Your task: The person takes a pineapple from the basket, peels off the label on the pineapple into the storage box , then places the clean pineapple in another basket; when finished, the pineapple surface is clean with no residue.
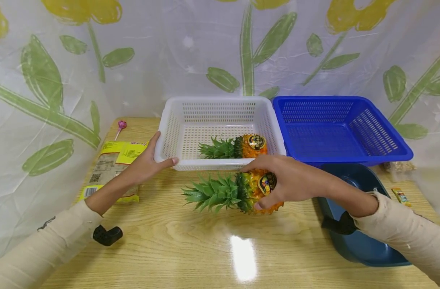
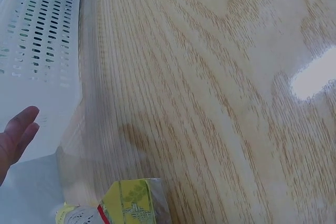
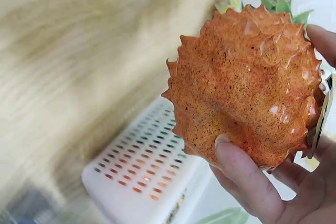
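Observation:
My right hand (image 1: 295,178) holds a pineapple (image 1: 254,192) on its side just in front of the white basket (image 1: 169,160). Its green crown points left, and a black round label sits near my thumb. In the right wrist view, fingers and thumb wrap the orange, spiky body of this pineapple (image 3: 247,87), with its base toward the camera. A second pineapple (image 1: 250,146) lies inside the white basket, crown also left. At that basket's front left corner rests my left hand (image 1: 147,158), fingers along the left side and thumb extended over the front rim.
A blue basket (image 1: 295,150) stands against the white one's right side. Nearer me is a dark teal basin (image 1: 371,249), under my right forearm. A yellow-and-clear packet (image 1: 107,166) and a lollipop (image 1: 121,125) lie left; a small packet (image 1: 401,196) lies far right.

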Tool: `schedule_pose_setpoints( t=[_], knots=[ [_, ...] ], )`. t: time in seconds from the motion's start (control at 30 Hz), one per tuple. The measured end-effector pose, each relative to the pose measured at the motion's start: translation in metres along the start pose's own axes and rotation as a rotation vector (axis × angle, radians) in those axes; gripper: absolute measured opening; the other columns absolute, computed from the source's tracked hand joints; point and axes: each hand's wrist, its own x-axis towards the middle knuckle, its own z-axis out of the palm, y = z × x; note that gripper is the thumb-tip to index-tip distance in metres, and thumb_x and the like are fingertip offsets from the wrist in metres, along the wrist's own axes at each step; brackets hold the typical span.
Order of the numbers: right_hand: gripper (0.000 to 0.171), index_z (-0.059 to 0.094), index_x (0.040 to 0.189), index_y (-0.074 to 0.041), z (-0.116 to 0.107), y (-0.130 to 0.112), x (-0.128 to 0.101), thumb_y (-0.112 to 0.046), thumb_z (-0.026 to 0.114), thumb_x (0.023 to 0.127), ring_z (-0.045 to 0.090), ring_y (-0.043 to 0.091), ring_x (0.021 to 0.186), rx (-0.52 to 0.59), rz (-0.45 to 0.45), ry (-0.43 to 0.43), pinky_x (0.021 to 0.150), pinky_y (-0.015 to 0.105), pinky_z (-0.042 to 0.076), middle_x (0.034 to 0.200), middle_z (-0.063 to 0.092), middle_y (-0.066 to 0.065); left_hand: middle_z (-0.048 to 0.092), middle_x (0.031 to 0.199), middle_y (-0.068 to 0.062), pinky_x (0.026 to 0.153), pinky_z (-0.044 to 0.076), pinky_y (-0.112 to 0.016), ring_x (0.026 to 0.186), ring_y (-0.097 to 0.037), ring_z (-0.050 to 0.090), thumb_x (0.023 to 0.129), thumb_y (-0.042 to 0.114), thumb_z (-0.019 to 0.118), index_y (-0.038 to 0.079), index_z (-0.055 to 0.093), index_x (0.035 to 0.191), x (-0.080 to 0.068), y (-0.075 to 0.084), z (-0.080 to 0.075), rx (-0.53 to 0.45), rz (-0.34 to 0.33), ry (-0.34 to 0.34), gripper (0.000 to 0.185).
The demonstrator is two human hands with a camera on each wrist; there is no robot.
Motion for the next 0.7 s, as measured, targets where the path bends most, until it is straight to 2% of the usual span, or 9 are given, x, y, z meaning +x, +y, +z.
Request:
schedule_pose_setpoints(
  t=[0.23, 0.47, 0.7],
  knots=[
    [0.074, 0.055, 0.143, -0.026, 0.021, 0.009, -0.004, -0.051, 0.081, 0.078, 0.057, 0.02, 0.121, 0.021, 0.006, 0.019, 0.091, 0.047, 0.051, 0.142, 0.056, -0.002, 0.026, 0.16, -0.025, 0.11, 0.036, -0.062, 0.14, -0.044, 0.042, 0.096, 0.036, 0.068, 0.024, -0.021, 0.159, 0.0, 0.0, -0.001, 0.012, -0.009, 0.004, 0.109],
    [0.073, 0.058, 0.14, -0.021, 0.042, 0.017, -0.004, -0.046, 0.084, 0.077, 0.06, 0.022, 0.116, -0.052, 0.005, 0.023, 0.088, 0.043, 0.053, 0.139, 0.058, 0.001, 0.023, 0.16, -0.026, 0.11, 0.036, -0.063, 0.141, -0.045, 0.04, 0.096, 0.038, 0.068, 0.022, -0.021, 0.159, 0.0, 0.002, -0.003, 0.042, -0.02, -0.003, 0.11],
    [0.072, 0.062, 0.135, -0.019, 0.058, 0.027, 0.001, -0.045, 0.087, 0.072, 0.061, 0.024, 0.117, -0.114, -0.002, 0.063, 0.095, 0.051, 0.052, 0.132, 0.062, 0.002, 0.021, 0.161, -0.026, 0.111, 0.034, -0.064, 0.142, -0.046, 0.038, 0.095, 0.041, 0.068, 0.022, -0.021, 0.159, -0.001, 0.003, -0.003, 0.048, -0.047, -0.007, 0.111]
  ],
)
